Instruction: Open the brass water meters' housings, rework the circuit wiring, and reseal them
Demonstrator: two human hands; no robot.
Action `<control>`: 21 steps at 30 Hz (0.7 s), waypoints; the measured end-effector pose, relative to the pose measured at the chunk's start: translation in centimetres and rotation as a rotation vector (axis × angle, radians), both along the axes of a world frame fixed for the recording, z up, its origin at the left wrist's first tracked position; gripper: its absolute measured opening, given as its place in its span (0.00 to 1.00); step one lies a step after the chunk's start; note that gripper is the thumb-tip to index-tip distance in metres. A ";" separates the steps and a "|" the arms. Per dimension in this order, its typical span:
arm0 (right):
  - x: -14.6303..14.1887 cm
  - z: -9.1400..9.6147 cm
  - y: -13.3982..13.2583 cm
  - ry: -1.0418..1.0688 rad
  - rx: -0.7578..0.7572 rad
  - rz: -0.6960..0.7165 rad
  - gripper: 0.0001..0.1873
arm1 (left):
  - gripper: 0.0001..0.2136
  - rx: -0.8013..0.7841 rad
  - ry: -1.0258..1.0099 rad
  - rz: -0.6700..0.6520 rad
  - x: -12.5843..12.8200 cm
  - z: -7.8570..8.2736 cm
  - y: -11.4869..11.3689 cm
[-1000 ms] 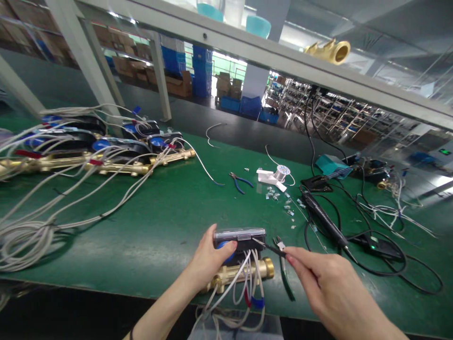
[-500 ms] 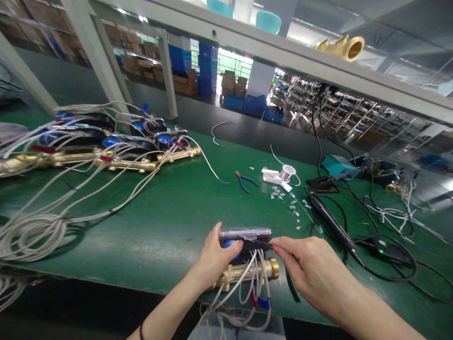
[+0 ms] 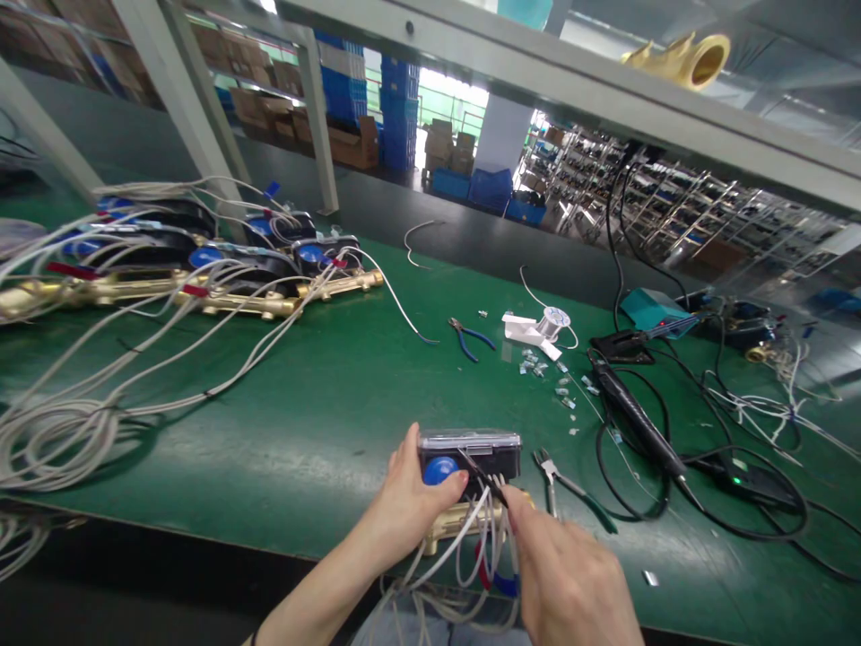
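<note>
My left hand is closed round the left end of a meter, its thumb on the front beside a round blue cap. The meter has a black housing with a clear lid, above a brass pipe body. Several white cables hang from its front, with red and blue tags. My right hand is closed on a slim dark pointed tool, perhaps tweezers. The tool slants up-left, its tip at the housing's front below the lid; whether it touches is unclear. Green-handled pliers lie right of the meter.
Several similar meters with coiled cables lie at the left. Blue-handled cutters, a solder spool and small clear pieces lie mid-bench. A black corded tool lies right. A shelf beam crosses above, carrying a brass fitting.
My right hand has moved down and left, and the tool has turned from nearly level to a steeper slant. The green-handled pliers are now uncovered. My left hand keeps its hold.
</note>
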State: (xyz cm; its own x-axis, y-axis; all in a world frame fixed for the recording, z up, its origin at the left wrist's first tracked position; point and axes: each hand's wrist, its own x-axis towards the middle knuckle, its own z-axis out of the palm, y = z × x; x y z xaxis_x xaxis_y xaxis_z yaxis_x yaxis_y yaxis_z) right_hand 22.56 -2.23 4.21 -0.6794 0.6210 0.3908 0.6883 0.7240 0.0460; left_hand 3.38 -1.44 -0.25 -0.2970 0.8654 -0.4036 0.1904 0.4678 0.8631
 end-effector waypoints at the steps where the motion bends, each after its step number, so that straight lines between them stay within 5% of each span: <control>1: -0.1 -0.9 -0.4 0.035 0.019 -0.003 0.21 | 0.51 0.004 -0.004 -0.006 0.0 0.0 -0.1; 5: -0.6 -3.9 -1.1 0.146 0.061 -0.036 0.23 | 0.50 0.034 -0.019 -0.027 -0.3 -0.1 -0.1; 8: -0.7 -4.3 -1.0 0.232 0.026 -0.042 0.22 | 0.49 0.044 -0.032 -0.034 -0.4 0.0 0.0; 16: 1.9 1.9 1.0 0.243 -0.128 0.108 0.18 | 0.52 0.024 -0.056 -0.058 -0.9 -0.1 0.6; 21: 3.8 3.3 2.7 0.144 -0.113 0.049 0.16 | 0.53 -0.022 -0.070 -0.052 -1.3 -0.8 1.2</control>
State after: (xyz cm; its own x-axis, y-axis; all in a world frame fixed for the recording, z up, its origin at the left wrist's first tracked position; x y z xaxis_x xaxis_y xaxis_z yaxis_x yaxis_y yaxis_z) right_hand 26.32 0.48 7.51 -0.6519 0.6341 0.4158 0.6460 0.7516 -0.1335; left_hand 2.05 -0.24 -1.07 -0.2221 0.8699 -0.4404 0.1549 0.4774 0.8649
